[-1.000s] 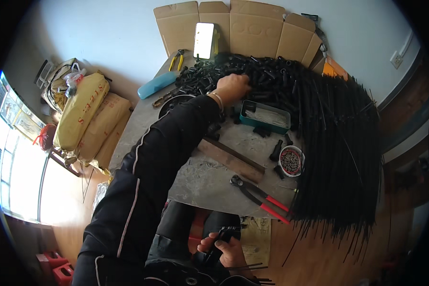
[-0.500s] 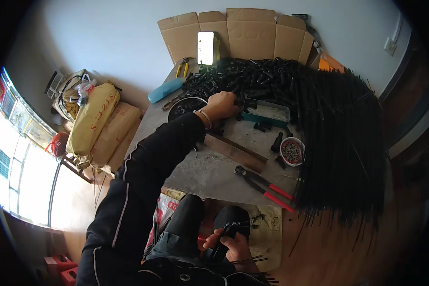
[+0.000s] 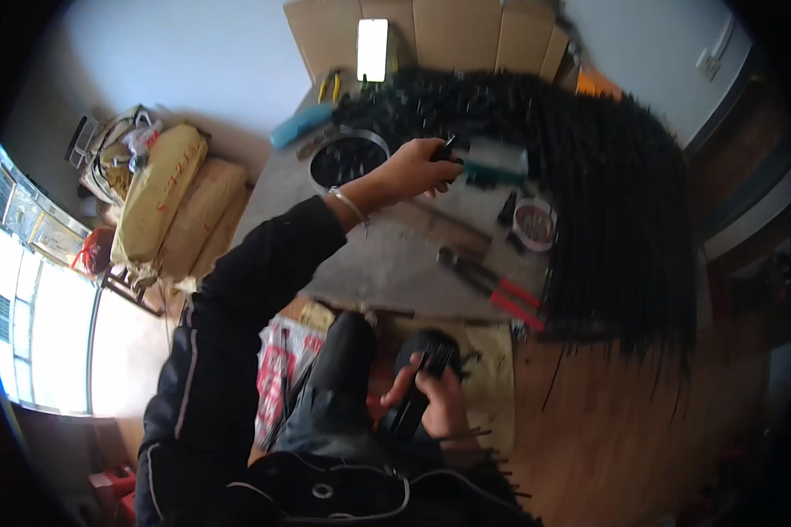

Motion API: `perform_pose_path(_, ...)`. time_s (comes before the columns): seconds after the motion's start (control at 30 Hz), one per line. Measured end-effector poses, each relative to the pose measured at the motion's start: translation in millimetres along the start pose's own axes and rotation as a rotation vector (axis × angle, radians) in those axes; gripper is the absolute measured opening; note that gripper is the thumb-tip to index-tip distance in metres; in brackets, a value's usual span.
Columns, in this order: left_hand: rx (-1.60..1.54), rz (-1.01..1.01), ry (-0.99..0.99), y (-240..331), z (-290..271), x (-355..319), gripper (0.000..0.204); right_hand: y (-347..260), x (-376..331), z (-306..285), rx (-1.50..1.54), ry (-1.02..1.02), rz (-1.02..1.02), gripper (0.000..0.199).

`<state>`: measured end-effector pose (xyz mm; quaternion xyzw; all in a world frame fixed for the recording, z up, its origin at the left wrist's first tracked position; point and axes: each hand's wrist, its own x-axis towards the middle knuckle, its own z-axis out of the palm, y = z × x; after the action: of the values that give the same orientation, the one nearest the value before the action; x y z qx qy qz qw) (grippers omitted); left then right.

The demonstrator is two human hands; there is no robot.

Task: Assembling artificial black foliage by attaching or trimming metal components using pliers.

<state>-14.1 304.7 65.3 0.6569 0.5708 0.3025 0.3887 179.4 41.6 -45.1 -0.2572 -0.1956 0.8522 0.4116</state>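
Observation:
Over the table (image 3: pixel 351 272), my left hand (image 3: pixel 413 169) is closed on a small black tubular piece (image 3: pixel 446 151). Close to it lie a round tray of black pieces (image 3: pixel 350 162) and a teal box (image 3: pixel 497 162). Down at my lap, my right hand (image 3: pixel 439 400) grips a long dark piece (image 3: pixel 404 417), with thin dark rods showing at its upper end; its exact kind is unclear. Several thin black rods (image 3: pixel 479 452) stick out beside my right forearm. A heap of black pieces (image 3: pixel 422 101) covers the back of the table.
Long black rods (image 3: pixel 624 211) hang over the table's right side. Red-handled pincers (image 3: pixel 492 285), a wooden bar (image 3: pixel 448 227) and a white tub (image 3: pixel 534 224) lie nearer. Behind stand a lit phone (image 3: pixel 373 50) and cardboard (image 3: pixel 457 35). Yellow sacks (image 3: pixel 167 193) are stacked at left.
My left hand has lifted off the table beside the heap, now with a black piece showing in its fingers. My right hand stays at my lap. The whole view has shifted slightly.

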Motion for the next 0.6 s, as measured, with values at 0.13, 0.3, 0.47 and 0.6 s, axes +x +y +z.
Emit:
perform_pose_path(0.13,-0.542,-0.058,-0.230,-9,32,-123,0.027,5,5,14,-0.143,0.102,-0.082,0.019)
perform_pose_path(0.3,-1.105,-0.360,0.018,-56,67,-234,0.030,16,6,43,-0.216,0.134,-0.090,0.015)
perform_pose_path(0.47,-1.565,-0.324,0.189,-63,83,-277,0.027,32,-1,63,-0.262,0.099,-0.085,0.020)
perform_pose_path(0.6,-1.607,-0.269,0.279,-60,76,-276,0.020,48,-6,71,-0.259,0.112,-0.125,0.020)
